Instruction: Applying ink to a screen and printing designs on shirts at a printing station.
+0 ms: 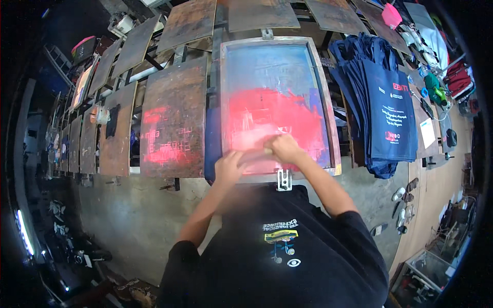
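A screen-printing frame [316,66] lies in front of me, its mesh pale blue at the top and smeared with red ink [292,113] lower down. My left hand [230,164] and my right hand [282,149] are closed on a squeegee [254,156], which is blurred and held crosswise over the inked mesh near the frame's near end. Some dark blue fabric [212,143] shows beside the frame's left side. A metal clamp [284,179] sits at the middle of the frame's near edge.
Stained wooden platens [172,92] stand in rows to the left and behind. Printed navy tote bags [380,113] are piled at the right, with mixed clutter [436,92] beyond. Shoes [403,205] lie on the floor [128,215] at the lower right.
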Demonstrator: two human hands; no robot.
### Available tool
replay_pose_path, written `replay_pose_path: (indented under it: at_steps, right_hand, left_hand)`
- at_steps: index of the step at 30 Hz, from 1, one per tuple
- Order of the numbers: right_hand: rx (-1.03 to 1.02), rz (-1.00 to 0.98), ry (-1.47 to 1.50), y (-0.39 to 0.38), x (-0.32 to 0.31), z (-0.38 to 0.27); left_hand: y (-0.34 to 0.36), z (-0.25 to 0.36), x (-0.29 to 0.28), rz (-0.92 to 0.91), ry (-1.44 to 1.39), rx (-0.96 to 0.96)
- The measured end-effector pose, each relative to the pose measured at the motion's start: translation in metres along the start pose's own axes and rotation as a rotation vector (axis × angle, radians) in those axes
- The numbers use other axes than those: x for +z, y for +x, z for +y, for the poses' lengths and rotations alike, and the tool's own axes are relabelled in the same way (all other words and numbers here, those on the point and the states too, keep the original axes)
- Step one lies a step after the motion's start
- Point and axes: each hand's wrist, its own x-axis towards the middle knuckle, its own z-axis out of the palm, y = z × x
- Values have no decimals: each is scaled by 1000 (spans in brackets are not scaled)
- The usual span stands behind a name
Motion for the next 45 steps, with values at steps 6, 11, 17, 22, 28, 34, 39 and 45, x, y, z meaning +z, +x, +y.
replay_pose_path:
  at_steps: [6, 11, 17, 22, 28, 34, 39, 45]
  right_hand:
    - [18, -12, -114, 47, -9, 33]
    - [63, 84, -168, 66, -7, 34]
    - [156, 127, -213, 56, -2, 18]
    - [204, 118, -178, 52, -7, 18]
    - [249, -155, -188, 36, -28, -18]
    - [234, -288, -120, 19, -2, -23]
    - [227, -233, -225, 9, 17, -25]
    - [306, -102, -153, 0, 18, -43]
  left_hand:
    - [49, -19, 4, 66, 138, 14]
    - [73, -37, 1, 106, 177, 77]
    - [66, -40, -2, 99, 88, 97]
    - [83, -36, -16, -56, 141, 161]
    - [70, -33, -30, -346, 185, 173]
    - [65, -23, -18, -682, 286, 186]
    - [58, -1, -16, -693, 341, 139]
    - [26, -14, 3, -279, 157, 195]
